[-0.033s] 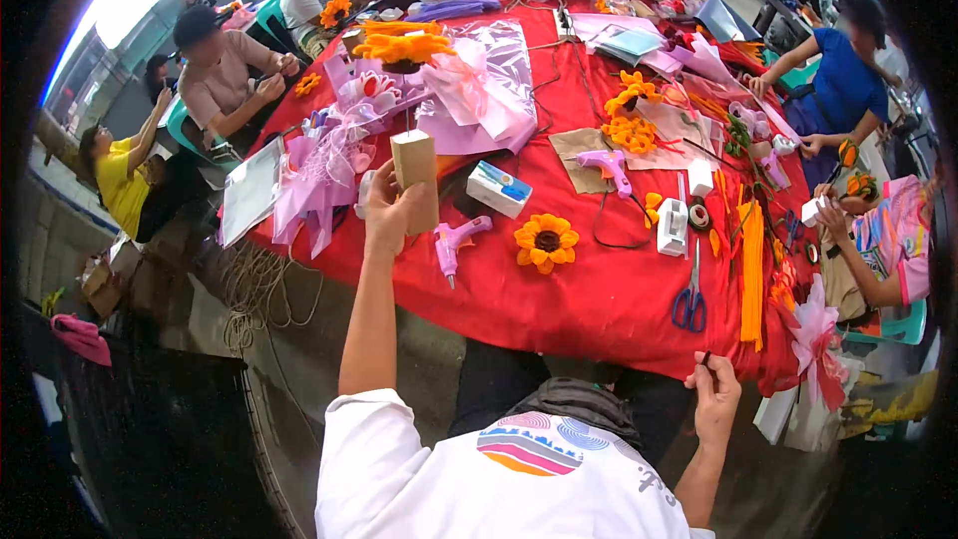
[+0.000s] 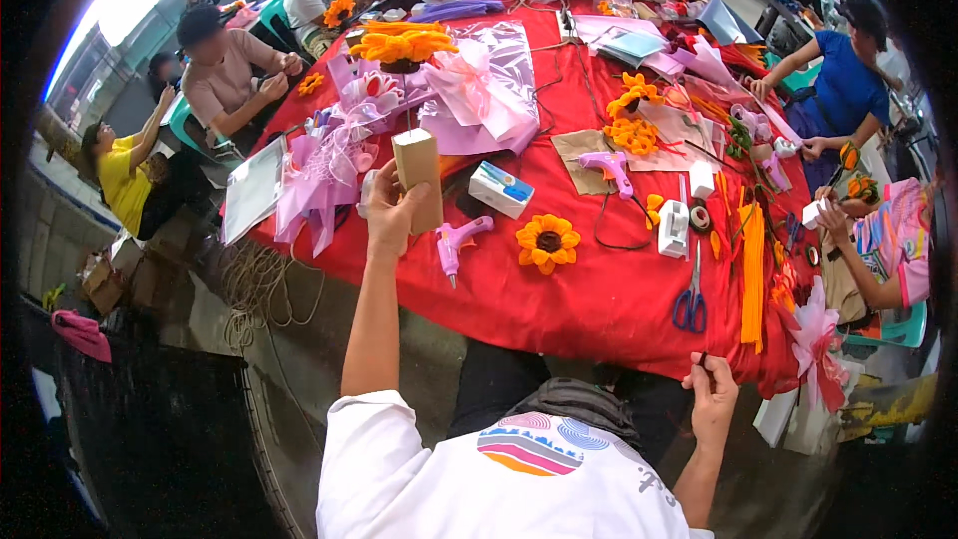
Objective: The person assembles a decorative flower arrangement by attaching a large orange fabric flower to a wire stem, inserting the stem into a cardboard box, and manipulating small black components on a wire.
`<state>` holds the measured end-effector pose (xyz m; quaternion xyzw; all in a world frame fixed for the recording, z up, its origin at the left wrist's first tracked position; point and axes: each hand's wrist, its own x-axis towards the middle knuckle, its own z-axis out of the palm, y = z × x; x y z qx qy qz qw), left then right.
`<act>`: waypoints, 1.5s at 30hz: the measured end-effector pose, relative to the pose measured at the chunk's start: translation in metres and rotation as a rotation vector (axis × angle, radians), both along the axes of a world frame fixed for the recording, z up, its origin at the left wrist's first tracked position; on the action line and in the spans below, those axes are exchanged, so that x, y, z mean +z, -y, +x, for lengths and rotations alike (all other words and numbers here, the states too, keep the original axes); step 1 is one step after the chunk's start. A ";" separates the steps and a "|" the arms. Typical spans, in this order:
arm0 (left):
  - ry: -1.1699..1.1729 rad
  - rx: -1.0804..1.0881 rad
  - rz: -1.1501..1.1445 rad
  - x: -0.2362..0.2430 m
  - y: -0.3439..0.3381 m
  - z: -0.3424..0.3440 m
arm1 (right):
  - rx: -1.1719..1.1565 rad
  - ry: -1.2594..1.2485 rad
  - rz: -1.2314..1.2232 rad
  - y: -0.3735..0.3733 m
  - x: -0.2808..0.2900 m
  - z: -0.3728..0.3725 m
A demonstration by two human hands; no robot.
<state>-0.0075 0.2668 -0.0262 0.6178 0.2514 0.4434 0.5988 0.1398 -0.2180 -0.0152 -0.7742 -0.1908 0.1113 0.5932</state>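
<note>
In the head view, hardly anything has moved since the earlier frame: the table and what lies on it have slipped very slightly rightward, while the right hand [image 2: 712, 401] sits a trace further left. Our left hand [image 2: 389, 215] is closed on a tan block [image 2: 419, 180], held upright over the near left part of the red tablecloth [image 2: 589, 294]. A thin stem [image 2: 408, 120] rises from the block's top, seemingly up to a fuzzy orange flower [image 2: 401, 43]. Well apart from it, beyond the near edge of the cloth, our right hand pinches a small dark piece [image 2: 705, 359] between thumb and fingers (too small for us to name). Near the block lie a pink glue gun [image 2: 457, 245] and a white-and-blue box [image 2: 501, 189]; a second orange flower [image 2: 548, 244] rests flat further right, and scissors [image 2: 690, 307] lie closer to the right hand.

We judge the block stiff and fairly light, with flat sides that should not slip; its material we cannot tell. The petals look soft and easily crushed, the stem likely to bend, and the whole top-heavy, so we would grasp the block low on opposite faces.
</note>
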 end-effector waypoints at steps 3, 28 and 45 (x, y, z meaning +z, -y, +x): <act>0.145 -0.030 0.047 0.009 0.024 0.010 | 0.012 0.020 0.017 0.002 -0.002 -0.005; 0.256 0.000 0.147 -0.008 0.195 0.006 | 0.499 0.550 0.211 -0.165 0.043 -0.038; -0.006 -0.125 0.052 -0.073 0.211 0.004 | 0.468 0.564 0.099 -0.162 0.013 -0.035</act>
